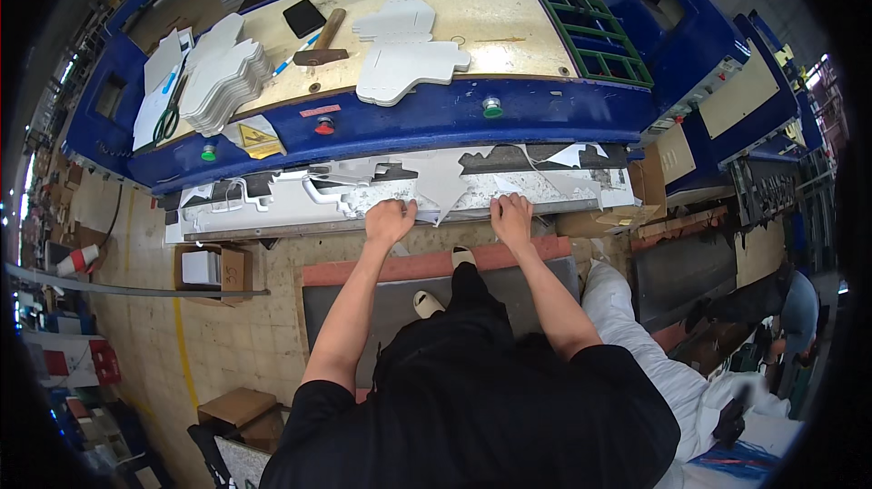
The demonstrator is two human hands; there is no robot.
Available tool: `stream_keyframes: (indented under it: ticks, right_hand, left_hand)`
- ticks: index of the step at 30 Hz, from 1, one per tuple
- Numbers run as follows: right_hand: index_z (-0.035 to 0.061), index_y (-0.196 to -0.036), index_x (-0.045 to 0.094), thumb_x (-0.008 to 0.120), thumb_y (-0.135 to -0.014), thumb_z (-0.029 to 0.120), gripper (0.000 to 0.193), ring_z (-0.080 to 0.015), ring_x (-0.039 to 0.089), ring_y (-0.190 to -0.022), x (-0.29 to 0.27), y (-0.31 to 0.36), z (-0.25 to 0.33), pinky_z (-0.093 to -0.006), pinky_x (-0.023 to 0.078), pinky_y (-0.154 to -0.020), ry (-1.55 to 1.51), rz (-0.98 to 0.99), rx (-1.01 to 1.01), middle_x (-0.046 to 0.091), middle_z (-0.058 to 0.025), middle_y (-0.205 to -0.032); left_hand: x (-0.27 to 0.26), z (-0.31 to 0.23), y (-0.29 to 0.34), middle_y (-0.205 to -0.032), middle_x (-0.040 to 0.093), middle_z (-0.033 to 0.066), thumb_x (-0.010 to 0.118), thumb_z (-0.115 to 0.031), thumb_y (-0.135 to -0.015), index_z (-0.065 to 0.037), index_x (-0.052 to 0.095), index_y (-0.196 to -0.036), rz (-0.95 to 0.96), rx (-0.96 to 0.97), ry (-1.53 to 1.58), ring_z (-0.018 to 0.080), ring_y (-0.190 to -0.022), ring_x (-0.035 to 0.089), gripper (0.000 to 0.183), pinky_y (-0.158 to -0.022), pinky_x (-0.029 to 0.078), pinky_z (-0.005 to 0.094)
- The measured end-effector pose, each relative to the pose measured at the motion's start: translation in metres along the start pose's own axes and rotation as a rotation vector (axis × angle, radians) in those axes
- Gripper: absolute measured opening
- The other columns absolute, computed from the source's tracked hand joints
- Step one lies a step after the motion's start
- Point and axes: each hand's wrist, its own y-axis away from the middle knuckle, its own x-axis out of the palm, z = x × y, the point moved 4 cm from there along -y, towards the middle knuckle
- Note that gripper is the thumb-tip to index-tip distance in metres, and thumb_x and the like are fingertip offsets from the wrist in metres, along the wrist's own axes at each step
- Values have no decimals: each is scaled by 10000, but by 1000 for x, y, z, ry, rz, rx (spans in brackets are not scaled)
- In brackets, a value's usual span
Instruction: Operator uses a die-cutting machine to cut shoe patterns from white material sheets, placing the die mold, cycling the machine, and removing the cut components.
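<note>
My left hand (391, 220) and my right hand (512, 218) are a short way apart at the near edge of a whitish, speckled board (484, 189) in the low bed of a blue press (409, 108). Both hands have their fingers curled over that edge, and the fingertips are partly hidden. A pointed light-grey sheet scrap (442, 186) lies between the hands, its tip hanging over the edge. More cut-out sheet scraps (331, 189) are spread to the left, and another scrap (572, 185) lies to the right.
On the press top are a stack of grey cut pieces (222, 80), a hammer (324, 44), a black phone (303, 19), more cut pieces (409, 62) and a green frame (595, 35). Cardboard boxes (238, 271) and a white sack (627, 316) flank me. Another person (799, 307) is at right.
</note>
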Motion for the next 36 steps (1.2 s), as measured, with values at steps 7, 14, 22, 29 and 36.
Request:
stream_keyframes:
  ticks: [7, 14, 22, 29, 36]
  right_hand:
    - [44, -865, 658, 598, -878, 272, 236, -332, 547, -966, -16, 35, -2, -461, 398, -879, 11, 273, -43, 596, -151, -896]
    - [81, -1065, 659, 668, -832, 344, 352, -385, 517, -1210, -48, -29, 46, -488, 454, -977, 29, 1148, 64, 580, -161, -1240]
    - [84, -1357, 447, 876, -577, 290, 913, -329, 335, -1372, 23, -91, 86, -516, 250, -1116, 273, 800, -695, 456, -120, -1386]
    - [11, -1230, 516, 858, -484, 338, 884, -287, 504, -1183, -6, -109, 103, -460, 356, -1012, 40, 1100, -893, 542, -138, -1224]
    - [63, -1291, 514, 851, -503, 248, 877, -314, 457, -1293, -70, -98, 91, -477, 336, -1071, 19, 1142, -750, 496, -125, -1355]
  left_hand:
    - [7, 3, 30, -769, 699, 201, 508, -473, -905, -46, 735, -761, 119, -30, -1, 351, -804, 695, 504, -777, 541, 471]
    - [-22, -23, -8, -934, 697, 179, 624, -551, -848, -71, 711, -985, 579, 32, 128, 354, -888, 668, 507, -778, 530, 462]
    - [63, -32, -8, -1614, -2, 235, 699, -771, -580, -186, 66, -1581, 258, 131, -3, 432, -1487, -41, 1321, -1130, 5, 659]
    - [81, -29, 20, -1614, -81, 237, 636, -861, -524, -191, -15, -1581, 341, 37, -191, 436, -1481, -117, 1410, -1089, -66, 710]
    - [76, -22, 19, -1614, -55, 235, 719, -717, -612, -142, 47, -1565, 358, 104, -56, 439, -1479, -103, 1300, -1082, -34, 726]
